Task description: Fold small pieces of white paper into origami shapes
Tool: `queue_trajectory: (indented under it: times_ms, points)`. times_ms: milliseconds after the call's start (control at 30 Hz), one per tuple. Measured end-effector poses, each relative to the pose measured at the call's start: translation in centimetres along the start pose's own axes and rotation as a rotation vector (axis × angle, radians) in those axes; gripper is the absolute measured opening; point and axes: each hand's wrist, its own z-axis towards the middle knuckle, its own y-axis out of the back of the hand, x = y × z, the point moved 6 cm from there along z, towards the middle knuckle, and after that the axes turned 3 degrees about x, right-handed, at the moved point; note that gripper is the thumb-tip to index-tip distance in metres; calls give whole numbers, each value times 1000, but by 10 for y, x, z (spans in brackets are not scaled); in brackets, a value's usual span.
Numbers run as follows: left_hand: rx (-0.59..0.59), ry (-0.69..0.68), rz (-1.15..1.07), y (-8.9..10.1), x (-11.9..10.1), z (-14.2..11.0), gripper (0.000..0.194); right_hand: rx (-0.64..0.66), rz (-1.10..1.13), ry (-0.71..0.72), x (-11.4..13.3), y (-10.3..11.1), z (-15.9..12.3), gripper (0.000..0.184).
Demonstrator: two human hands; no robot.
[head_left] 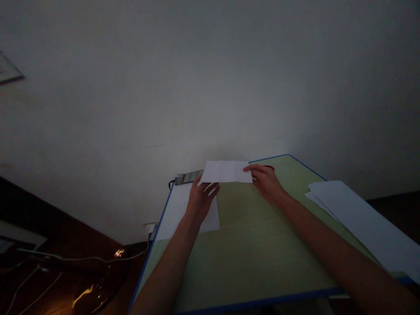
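A white sheet of paper (226, 171) with upright crease lines is held up above the far part of the table. My left hand (201, 199) grips its left end, with the fingers curled beneath. At the right end, my right hand (265, 180) pinches the sheet with the thumb hidden below. Another white sheet (173, 214) lies flat on the table under my left hand. Behind that hand rests a phone (188, 177) with a dark cable. Part of a red object (269, 167) shows just behind my right hand; its kind is hidden.
The pale green table (249, 258) has a blue edge and stands against a grey wall (210, 78). Several loose white sheets (357, 218) lie along its right side, reaching past the edge. A plug (151, 228) and white cables (98, 259) are at the lower left.
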Motion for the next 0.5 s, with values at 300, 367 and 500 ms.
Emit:
queue_trajectory:
  times_ms: [300,367,500]
  points:
    - [11,28,-291,-2,-9,-2,13,-30,-259,24,-5,7,3,21]
    - [-33,0,-256,0,-9,0,17,-29,-360,13,-6,5,2,24]
    - [-133,-111,-94,7,-9,3,32,64,-509,3,-8,-2,2,30]
